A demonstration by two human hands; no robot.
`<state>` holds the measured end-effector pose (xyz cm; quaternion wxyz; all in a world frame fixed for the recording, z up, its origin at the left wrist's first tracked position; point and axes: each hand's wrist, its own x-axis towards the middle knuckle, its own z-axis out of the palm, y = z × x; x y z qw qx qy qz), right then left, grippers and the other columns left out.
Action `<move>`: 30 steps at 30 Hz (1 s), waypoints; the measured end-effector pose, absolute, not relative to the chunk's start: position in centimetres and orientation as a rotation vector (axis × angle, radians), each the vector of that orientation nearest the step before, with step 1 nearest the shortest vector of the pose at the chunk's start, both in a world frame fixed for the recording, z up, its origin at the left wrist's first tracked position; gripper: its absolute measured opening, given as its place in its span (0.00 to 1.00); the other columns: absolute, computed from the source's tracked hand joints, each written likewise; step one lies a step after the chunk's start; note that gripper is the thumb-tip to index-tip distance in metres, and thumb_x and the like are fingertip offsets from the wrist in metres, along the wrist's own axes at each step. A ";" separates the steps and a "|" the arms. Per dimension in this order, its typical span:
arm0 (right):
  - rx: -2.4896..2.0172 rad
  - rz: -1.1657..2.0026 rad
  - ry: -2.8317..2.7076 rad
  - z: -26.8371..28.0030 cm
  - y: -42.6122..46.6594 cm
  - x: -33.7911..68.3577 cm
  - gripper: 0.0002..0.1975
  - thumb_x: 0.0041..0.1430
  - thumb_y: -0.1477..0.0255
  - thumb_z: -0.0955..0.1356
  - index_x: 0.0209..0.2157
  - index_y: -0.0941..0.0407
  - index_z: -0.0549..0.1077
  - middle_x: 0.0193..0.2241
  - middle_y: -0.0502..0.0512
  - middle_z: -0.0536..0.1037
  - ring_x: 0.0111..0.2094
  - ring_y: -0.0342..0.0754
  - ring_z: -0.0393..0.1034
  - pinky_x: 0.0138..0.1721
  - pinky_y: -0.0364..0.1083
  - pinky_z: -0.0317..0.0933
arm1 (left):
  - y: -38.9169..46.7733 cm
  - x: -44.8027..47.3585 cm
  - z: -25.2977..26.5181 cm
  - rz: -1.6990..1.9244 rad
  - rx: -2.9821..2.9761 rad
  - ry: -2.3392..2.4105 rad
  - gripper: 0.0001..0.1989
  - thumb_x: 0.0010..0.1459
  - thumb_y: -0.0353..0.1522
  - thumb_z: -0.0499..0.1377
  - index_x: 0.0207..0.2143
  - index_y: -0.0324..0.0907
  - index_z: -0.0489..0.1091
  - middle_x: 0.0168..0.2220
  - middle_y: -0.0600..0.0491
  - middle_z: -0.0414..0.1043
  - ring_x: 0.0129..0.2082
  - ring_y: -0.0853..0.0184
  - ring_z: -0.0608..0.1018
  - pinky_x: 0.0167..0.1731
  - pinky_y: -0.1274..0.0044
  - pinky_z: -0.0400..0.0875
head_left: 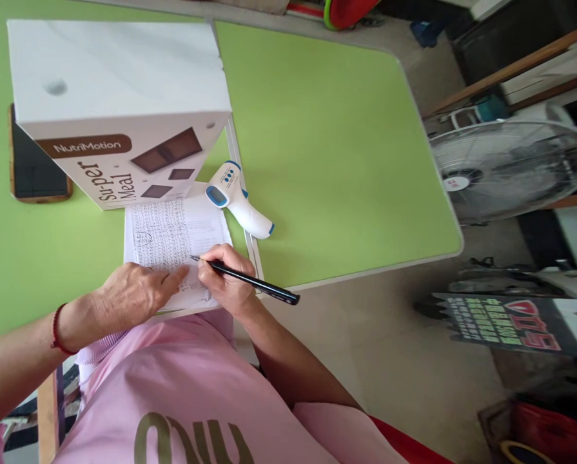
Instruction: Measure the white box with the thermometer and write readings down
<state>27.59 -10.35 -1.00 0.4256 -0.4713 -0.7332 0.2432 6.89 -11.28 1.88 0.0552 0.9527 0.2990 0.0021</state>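
My right hand (230, 278) grips a black pen (255, 281), its tip at the written sheet. Covered in dense handwriting, with one part circled, the paper (165, 232) lies at the near edge of the green table. My left hand (136, 291) rests on the sheet's lower left, index finger stretched toward the pen tip. A white and blue infrared thermometer (240, 203) lies at the paper's right edge. Behind the paper stands a white box (118, 71) marked NutriMotion, which hides the sheet's far end.
A phone (39, 167) in a brown case lies left of the box, partly behind it. The green table (336, 148) stretches to the right, with a seam near the thermometer. On the floor beyond stand a fan (510, 167) and a printed sign (505, 323).
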 end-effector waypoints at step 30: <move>-1.227 0.558 -1.819 -1.2 -10.5 27.3 0.07 0.56 0.76 0.66 0.26 0.53 0.64 0.17 0.43 0.67 0.17 0.39 0.61 0.21 0.38 0.58 | -11.5 6.3 1.9 0.124 2.867 0.885 0.22 0.59 0.17 0.49 0.57 0.31 0.58 0.27 0.55 0.73 0.18 0.68 0.73 0.13 0.77 0.59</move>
